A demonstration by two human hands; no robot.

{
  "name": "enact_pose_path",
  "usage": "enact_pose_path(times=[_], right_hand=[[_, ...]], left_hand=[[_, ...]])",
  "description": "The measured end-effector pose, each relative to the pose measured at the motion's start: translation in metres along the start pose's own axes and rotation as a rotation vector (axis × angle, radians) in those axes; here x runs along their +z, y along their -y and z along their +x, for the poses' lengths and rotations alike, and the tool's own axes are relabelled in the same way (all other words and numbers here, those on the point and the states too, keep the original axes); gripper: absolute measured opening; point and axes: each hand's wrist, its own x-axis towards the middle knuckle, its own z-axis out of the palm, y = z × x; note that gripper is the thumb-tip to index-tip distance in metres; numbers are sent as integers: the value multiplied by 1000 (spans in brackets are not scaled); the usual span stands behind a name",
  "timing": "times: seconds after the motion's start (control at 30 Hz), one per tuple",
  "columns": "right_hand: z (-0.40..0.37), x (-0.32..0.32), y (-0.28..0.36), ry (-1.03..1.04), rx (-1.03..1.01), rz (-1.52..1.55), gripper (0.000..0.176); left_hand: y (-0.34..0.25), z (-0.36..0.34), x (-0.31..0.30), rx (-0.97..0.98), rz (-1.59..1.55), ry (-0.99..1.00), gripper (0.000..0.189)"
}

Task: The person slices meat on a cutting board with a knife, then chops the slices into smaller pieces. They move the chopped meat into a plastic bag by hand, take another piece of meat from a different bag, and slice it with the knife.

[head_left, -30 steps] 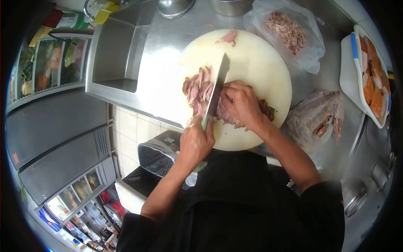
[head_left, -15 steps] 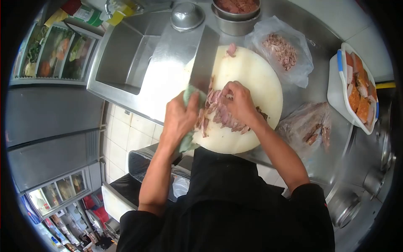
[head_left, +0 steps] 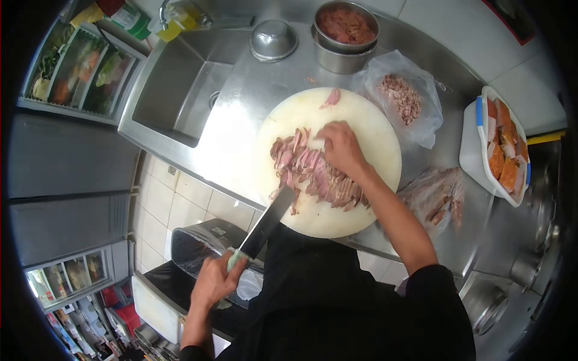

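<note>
Left hand grips the knife, blade pointing to the sliced meat, which stretches from far left to near right on the board; the right hand (half-curled, its hold I cannot tell) is nearer, at the meat's far edge.

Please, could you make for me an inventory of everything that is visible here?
Counter: 1, silver, centre
Cutting board: 1, cream, on counter
Sliced meat: many slices, pink-brown, on board
Loose meat piece: 1, pink, board's far edge
Knife: 1, grey blade, left of centre
Bags: 2, clear, right of board
Tub: 1, white, far right
Bowl: 1, silver, beyond board
Containers: 2, silver, stacked beyond board
Sink: 1, silver, left
Bin: 1, black, lower left
Small background items: uncountable
Clothing: black, bottom
Left hand: 1, bare, holding knife
Right hand: 1, bare, over board
</note>
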Motion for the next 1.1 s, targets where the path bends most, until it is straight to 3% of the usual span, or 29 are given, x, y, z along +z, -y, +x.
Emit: enact_pose_path(times=[0.07, 0.23, 0.3, 0.4, 0.53, 0.6, 0.83, 0.93, 1.0, 1.03, 1.1], right_hand=[[-5, -4, 13, 326, 151, 257, 21], [-11, 3, 39, 160, -11, 257, 17], [-15, 0, 52, 318, -505, 154, 18], [-39, 18, 72, 492, -559, 48, 30], [-47, 34, 78, 538, -596, -37, 35], [-47, 39, 78, 631, -603, -97, 26], [-50, 51, 71, 620, -580, -55, 15], [-25, 37, 74, 565, -513, -36, 15], [6, 26, 69, 354, -596, -32, 20], [12, 25, 62, 354, -593, -34, 20], [23, 20, 47, 553, -532, 7, 22]], left_hand=[[9, -9, -10, -3, 54, 36, 30], [21, -9, -19, 28, 222, 58, 29], [23, -10, -26, 4, 202, 51, 27], [16, -12, -35, -55, 175, 29, 25], [30, -15, -33, -70, 135, -107, 25], [29, -14, -30, -96, 100, -154, 25], [37, -12, -4, -92, -51, -190, 32], [33, -13, 2, -109, -80, -194, 34], [33, -14, 5, -116, -75, -180, 37], [35, -14, 8, -117, -76, -192, 37], [31, -13, 9, -108, -73, -196, 38]])
